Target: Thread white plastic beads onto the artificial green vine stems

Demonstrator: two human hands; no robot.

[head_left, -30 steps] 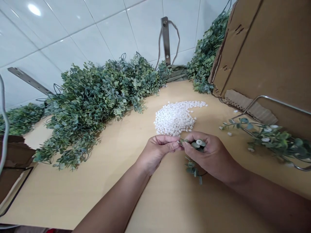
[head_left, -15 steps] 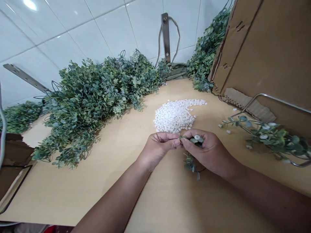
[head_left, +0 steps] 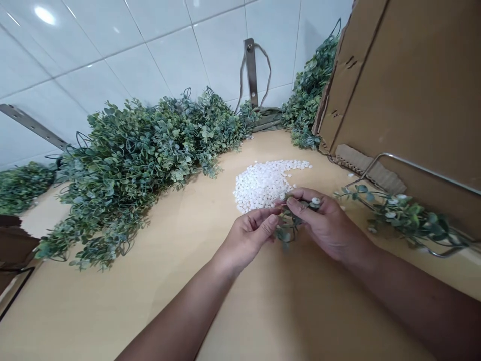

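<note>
In the head view my right hand (head_left: 326, 220) pinches an artificial green leaf sprig (head_left: 287, 233) between thumb and fingers. A small white bud (head_left: 315, 201) shows on the sprig, above the right hand's curled fingers, and leaves hang below the grip. My left hand (head_left: 250, 233) is close on the left, its thumb raised a little from loosely bent fingers. Its fingertips are beside the sprig's leaves; whether they touch is unclear. Just beyond both hands lies a pile of small white beads or buds (head_left: 259, 183) on the tabletop (head_left: 180, 291).
A large heap of artificial greenery (head_left: 146, 145) lies along the tiled wall (head_left: 165, 60), with more greenery (head_left: 310, 95) at the back right. A cardboard box (head_left: 417, 100) stands at right. Before it, sprigs with white buds (head_left: 413, 215) rest on a bent metal rod (head_left: 424, 170).
My right hand has shifted slightly up and away from my left hand, carrying the sprig. The left thumb and fingers have come apart from their pinch. The view has tilted a little.
</note>
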